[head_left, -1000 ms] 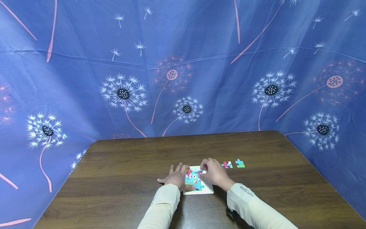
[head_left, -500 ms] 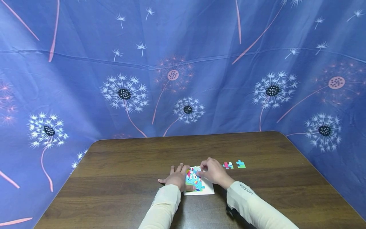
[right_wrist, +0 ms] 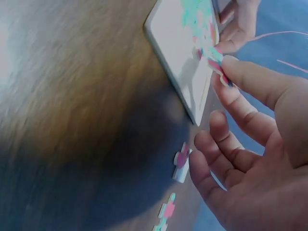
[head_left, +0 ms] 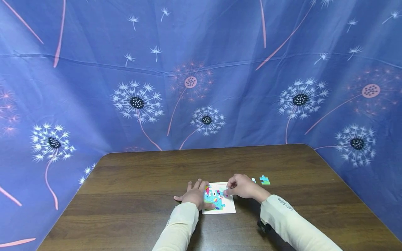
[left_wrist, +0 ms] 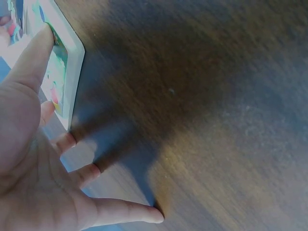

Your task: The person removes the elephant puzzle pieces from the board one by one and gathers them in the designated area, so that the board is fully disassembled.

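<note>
Right hand (head_left: 244, 186): thumb and finger pinch a flat multicoloured jigsaw piece (right_wrist: 217, 67) | piece: left of that hand's palm, at the right side of the blue cartoon-animal picture (head_left: 211, 198) on the square white puzzle board (head_left: 230, 208) — long axis unclear | left hand (head_left: 196, 196): fingers spread at the board's left edge — farther off

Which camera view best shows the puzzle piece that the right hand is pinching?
The right wrist view: it shows the puzzle piece close up, pinched by the right hand. The head view shows it small, partly covered by fingers. The left wrist view has only a blurred patch at its edge that may be it.
</note>
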`<state>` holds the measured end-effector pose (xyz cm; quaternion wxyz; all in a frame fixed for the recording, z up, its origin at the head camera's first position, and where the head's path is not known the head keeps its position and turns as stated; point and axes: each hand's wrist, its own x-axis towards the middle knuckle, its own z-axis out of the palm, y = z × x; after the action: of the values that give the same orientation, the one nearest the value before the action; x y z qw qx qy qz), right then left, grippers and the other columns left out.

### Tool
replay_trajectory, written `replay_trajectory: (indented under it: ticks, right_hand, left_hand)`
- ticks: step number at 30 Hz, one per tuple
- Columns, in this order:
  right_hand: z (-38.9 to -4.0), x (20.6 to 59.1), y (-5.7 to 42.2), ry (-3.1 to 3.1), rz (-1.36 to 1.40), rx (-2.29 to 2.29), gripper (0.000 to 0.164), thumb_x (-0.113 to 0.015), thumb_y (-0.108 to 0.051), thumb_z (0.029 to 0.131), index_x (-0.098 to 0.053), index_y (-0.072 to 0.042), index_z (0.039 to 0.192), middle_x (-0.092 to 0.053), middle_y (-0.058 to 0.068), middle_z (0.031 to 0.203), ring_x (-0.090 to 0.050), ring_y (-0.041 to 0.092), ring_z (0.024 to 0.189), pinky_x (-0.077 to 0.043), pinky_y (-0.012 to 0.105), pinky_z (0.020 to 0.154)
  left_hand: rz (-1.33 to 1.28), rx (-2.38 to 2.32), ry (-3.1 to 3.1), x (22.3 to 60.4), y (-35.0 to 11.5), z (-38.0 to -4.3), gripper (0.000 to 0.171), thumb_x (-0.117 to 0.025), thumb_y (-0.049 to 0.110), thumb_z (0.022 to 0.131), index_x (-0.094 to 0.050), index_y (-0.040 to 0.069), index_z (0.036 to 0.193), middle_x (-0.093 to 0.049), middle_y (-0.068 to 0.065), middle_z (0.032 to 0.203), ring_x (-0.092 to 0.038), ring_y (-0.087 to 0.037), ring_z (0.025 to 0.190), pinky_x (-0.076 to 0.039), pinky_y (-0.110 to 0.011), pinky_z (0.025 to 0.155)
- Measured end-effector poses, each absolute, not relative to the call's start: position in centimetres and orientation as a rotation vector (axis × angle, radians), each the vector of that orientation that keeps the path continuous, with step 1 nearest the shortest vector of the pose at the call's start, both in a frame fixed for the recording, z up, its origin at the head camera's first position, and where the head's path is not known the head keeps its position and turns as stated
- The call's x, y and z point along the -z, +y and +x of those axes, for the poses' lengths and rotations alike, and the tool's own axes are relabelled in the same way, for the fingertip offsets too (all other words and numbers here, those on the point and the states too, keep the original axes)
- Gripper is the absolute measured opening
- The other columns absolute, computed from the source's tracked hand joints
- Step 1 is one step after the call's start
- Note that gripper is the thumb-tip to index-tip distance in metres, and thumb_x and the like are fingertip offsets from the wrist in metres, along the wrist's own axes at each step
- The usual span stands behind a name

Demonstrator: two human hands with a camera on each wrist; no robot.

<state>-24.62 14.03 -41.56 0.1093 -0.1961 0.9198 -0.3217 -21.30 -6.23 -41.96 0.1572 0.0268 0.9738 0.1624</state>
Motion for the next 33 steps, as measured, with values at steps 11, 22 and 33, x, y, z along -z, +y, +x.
replay_trajectory:
  ticks: [11, 22, 33]
  right_hand:
    - [-23.9, 42.6, 14.5, 2.839, -0.654, 0.804, 0.025, -0.09, -0.02, 0.077, -0.074, -0.013, 0.096, -0.058, -0.001, 0.092, -0.052, 0.018, 0.089, -0.047, 0.039, 0.079]
    - [-23.3, 43.8, 14.5, 2.942, -0.688, 0.743, 0.025, -0.089, -0.017, 0.078, -0.075, -0.015, 0.099, -0.057, -0.004, 0.093, -0.051, 0.017, 0.09, -0.048, 0.04, 0.078]
    - [-22.9, 43.1, 16.1, 3.003, -0.743, 0.806, 0.026, -0.087, -0.016, 0.081, -0.076, -0.013, 0.104, -0.061, -0.003, 0.096, -0.053, 0.017, 0.091, -0.048, 0.041, 0.079]
  left_hand:
    - [0.084, -0.459, 2.778, 41.8, -6.2, -21.1, 0.073, -0.084, 0.046, 0.081, -0.046, 0.028, 0.141, -0.032, -0.003, 0.163, -0.022, -0.038, 0.152, -0.027, -0.089, 0.09]
    - [0.081, -0.448, 2.787, 41.6, -6.3, -20.9, 0.075, -0.084, 0.047, 0.081, -0.045, 0.028, 0.143, -0.033, -0.003, 0.163, -0.024, -0.038, 0.152, -0.028, -0.088, 0.091]
    - [0.08, -0.466, 2.798, 41.5, -6.2, -20.9, 0.075, -0.085, 0.046, 0.081, -0.047, 0.027, 0.143, -0.035, -0.004, 0.162, -0.025, -0.039, 0.151, -0.028, -0.089, 0.09]
